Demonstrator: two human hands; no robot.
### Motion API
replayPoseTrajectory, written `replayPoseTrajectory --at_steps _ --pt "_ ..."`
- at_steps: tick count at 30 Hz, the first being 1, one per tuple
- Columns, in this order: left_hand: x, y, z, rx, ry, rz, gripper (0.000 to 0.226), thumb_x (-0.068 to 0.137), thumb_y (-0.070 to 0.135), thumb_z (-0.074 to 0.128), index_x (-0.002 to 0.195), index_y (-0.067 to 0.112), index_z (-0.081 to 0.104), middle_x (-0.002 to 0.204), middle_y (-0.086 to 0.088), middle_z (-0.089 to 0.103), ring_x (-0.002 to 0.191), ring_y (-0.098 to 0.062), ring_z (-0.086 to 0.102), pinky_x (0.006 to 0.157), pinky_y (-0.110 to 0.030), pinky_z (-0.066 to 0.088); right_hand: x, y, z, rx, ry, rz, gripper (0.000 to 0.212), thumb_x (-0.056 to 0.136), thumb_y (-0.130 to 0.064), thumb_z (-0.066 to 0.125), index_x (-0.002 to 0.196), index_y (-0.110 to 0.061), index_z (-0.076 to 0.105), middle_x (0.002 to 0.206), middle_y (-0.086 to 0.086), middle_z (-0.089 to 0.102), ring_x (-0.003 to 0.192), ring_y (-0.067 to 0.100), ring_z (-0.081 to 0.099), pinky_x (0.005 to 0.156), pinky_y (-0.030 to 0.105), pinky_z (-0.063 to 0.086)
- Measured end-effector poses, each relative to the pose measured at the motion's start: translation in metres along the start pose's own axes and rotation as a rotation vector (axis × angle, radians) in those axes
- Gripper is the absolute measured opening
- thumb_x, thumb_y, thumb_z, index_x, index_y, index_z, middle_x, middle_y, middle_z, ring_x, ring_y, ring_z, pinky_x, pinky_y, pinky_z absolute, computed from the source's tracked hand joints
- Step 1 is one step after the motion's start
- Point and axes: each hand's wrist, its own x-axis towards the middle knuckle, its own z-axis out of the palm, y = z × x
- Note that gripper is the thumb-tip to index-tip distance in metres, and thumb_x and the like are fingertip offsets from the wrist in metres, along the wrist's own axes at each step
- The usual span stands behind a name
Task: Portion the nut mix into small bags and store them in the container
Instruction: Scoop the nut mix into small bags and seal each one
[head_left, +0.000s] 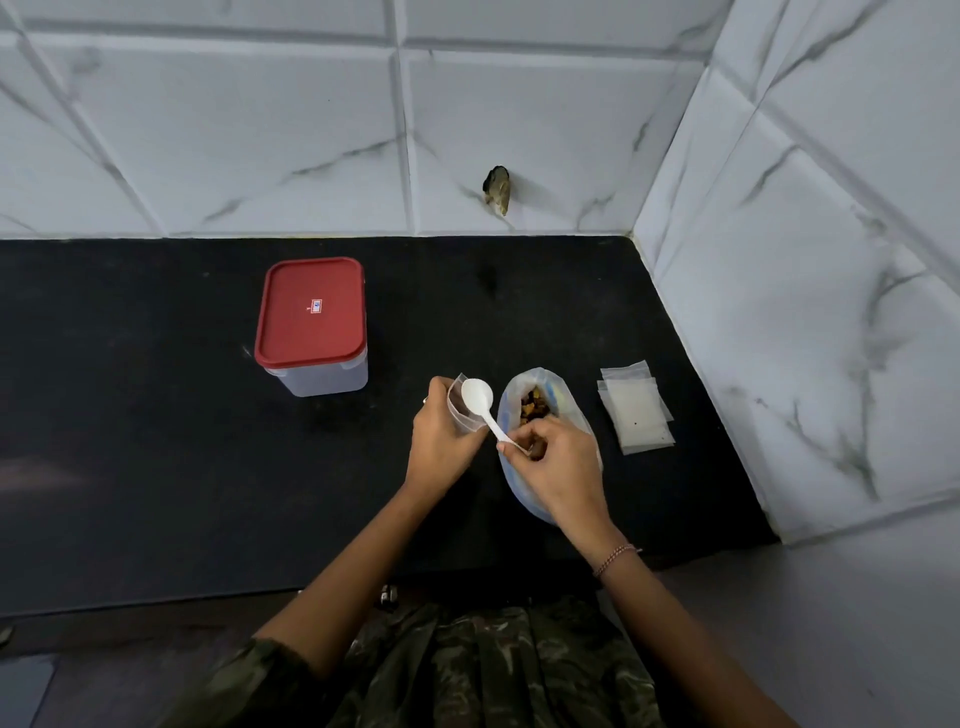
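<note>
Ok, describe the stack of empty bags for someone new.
Start at the black counter where it meets the right-hand tiled wall. Near that wall lies the stack of empty bags, just right of the nut mix bag. Unlike that bulging bag, it is flat and square.

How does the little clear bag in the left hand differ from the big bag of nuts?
The small clear plastic bag is smaller than the large translucent plastic bag. The left hand grips the small bag upright; the large bag rests on the black counter. Nut mix shows in the large bag; the small bag's contents are unclear. Both stand open.
</note>
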Motion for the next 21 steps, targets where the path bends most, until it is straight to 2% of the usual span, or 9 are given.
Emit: replayPoseTrajectory --at_steps 3,5,7,10,13,16,21 --pt "-0.002 -0.008 -0.005 0.019 0.007 -0.002 0.040 0.079 0.019 0.074 0.106 0.019 0.045 0.097 0.011 0.058 0.092 -0.006 0.060 0.073 -0.017 0.049 -0.001 -0.002 0.001 0.260 -0.101 0.251 0.014 0.080 -0.023 0.074 0.091 -0.015 0.071 0.071 -0.014 0.062 0.064 -0.002 0.057 0.057 0.000 0.040" --pt "-0.004 -0.012 -0.009 0.040 0.018 -0.016 0.041 0.080 0.016 0.073 0.107 0.021 0.043 0.098 0.011 0.056 0.092 -0.005 0.059 0.073 -0.015 0.047 -0.002 0.001 0.004 0.363 -0.120 0.349 0.018 0.080 -0.023 0.073 0.095 -0.012 0.071 0.072 -0.009 0.064 0.060 0.002 0.058 0.051 0.002 0.041" --pt "-0.007 -0.016 -0.012 0.045 0.029 -0.035 0.041 0.082 0.015 0.071 0.108 0.022 0.041 0.098 0.013 0.053 0.091 -0.003 0.058 0.071 -0.013 0.045 -0.004 0.005 0.010 0.360 -0.123 0.382 0.020 0.082 -0.022 0.072 0.098 -0.011 0.071 0.076 -0.008 0.065 0.059 0.003 0.060 0.050 0.005 0.043" --pt "-0.010 -0.022 -0.016 0.035 0.048 -0.058 0.040 0.084 0.012 0.069 0.110 0.021 0.040 0.099 0.012 0.054 0.092 -0.004 0.058 0.071 -0.012 0.044 -0.007 0.009 0.022 0.200 -0.169 0.294 0.018 0.087 -0.018 0.066 0.101 -0.009 0.070 0.082 -0.006 0.066 0.063 0.002 0.062 0.054 0.008 0.048" --pt "-0.012 -0.029 -0.019 0.003 0.046 -0.065 0.037 0.085 0.014 0.066 0.114 0.013 0.043 0.105 -0.002 0.060 0.096 -0.013 0.061 0.077 -0.019 0.047 -0.006 0.009 0.039 -0.035 -0.220 0.176 0.019 0.092 -0.014 0.058 0.108 -0.010 0.068 0.099 0.000 0.069 0.082 0.007 0.065 0.075 0.021 0.056" --pt "-0.013 -0.032 -0.023 -0.029 0.024 -0.058 0.039 0.084 0.021 0.062 0.117 0.009 0.044 0.106 -0.005 0.060 0.097 -0.015 0.061 0.082 -0.026 0.050 -0.005 0.009 0.058 -0.308 -0.301 0.091 0.025 0.095 -0.012 0.050 0.117 -0.013 0.063 0.110 0.004 0.065 0.099 0.014 0.061 0.089 0.030 0.051" --pt "-0.014 -0.028 -0.028 -0.102 -0.028 -0.033 0.042 0.083 0.023 0.053 0.121 0.008 0.044 0.106 0.007 0.058 0.098 -0.002 0.057 0.081 -0.014 0.045 -0.005 0.011 0.067 -0.574 -0.356 -0.082 0.025 0.095 -0.008 0.047 0.119 -0.009 0.055 0.111 0.008 0.061 0.099 0.019 0.059 0.085 0.028 0.048"
